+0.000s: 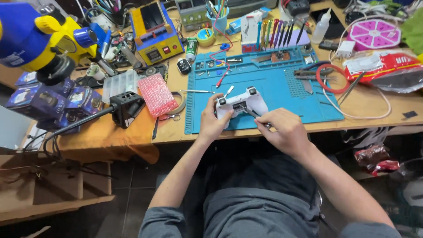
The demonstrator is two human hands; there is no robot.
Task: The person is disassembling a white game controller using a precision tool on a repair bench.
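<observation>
Left hand (213, 120) grip is wrapped round the left handle of a white game controller (241, 105), fingers pressed shut on it; right hand (284, 130) grip is pinched on a thin dark tool (254, 114), prob. a screwdriver or pry pick, w/ the tip in the dark gap at the controller's middle. Controller sits at the near edge of the blue repair mat (282, 88), on the wooden desk (374, 108), just in front of the person. Nearby: a small metal tool (197, 91) lying on the mat to the left, a pink bubble-wrap piece (157, 94) off the mat, a clear parts box (120, 84), a black fan on a flexible arm (127, 108), and a rack of coloured screwdrivers (277, 31) at the back. Risks, as I judge it: tip could slip out of the gap and gouge the shell or jab the left hand, since that hand sits close to the tool's line. Controller is near the mat edge, so a hard push could slide it off the desk. Any small screws freed could roll off the mat.
</observation>
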